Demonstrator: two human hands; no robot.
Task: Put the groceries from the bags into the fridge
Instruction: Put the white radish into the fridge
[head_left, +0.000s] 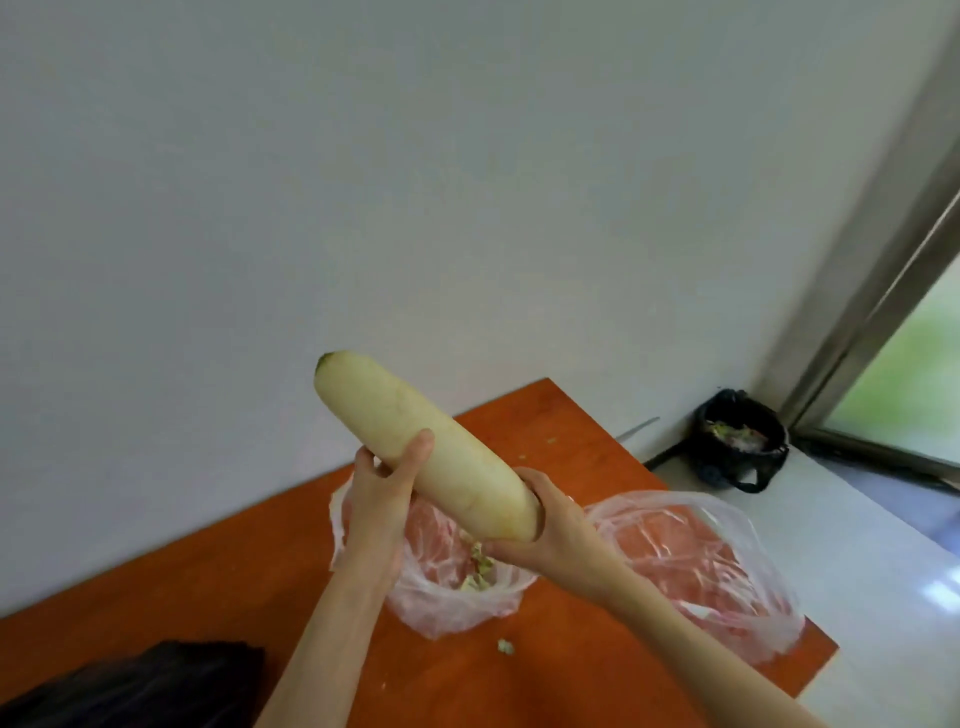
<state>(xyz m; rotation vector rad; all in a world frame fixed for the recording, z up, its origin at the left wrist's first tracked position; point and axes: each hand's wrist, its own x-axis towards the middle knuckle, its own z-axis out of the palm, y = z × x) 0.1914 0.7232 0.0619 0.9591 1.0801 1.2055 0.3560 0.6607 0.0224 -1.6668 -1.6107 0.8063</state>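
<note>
**Radish lifted clear of the bags, fridge out of sight**

One long white radish (421, 447) is held in the air above the orange desk (218, 587), tilted with its green-tipped end up and to the far left. The left hand (382, 499) wraps its middle, thumb over the top and fingers curled underneath. The right hand (540, 525) cups the lower, blunt end, fingers curled round it. Both hands grip firmly; neither is spread.

Below it lie two clear plastic bags: the left bag (457, 587), directly under the radish, with only leafy scraps showing inside, and the right bag (691, 561), near the desk's right edge, looking flat and empty. A few green scraps (505, 647) lie on the desk. One dark bundle (140, 680) sits at the near left corner. One black bin (740, 441) stands on the floor at the far right, by the window frame.

Risks, as I judge them: the radish is smooth and heavy, so shifting to a one-handed carry could let it slip. Its long far end could knock a wall or door when the person turns. The right bag, near the edge, could be brushed off by the forearm. The fridge is not in view.
</note>
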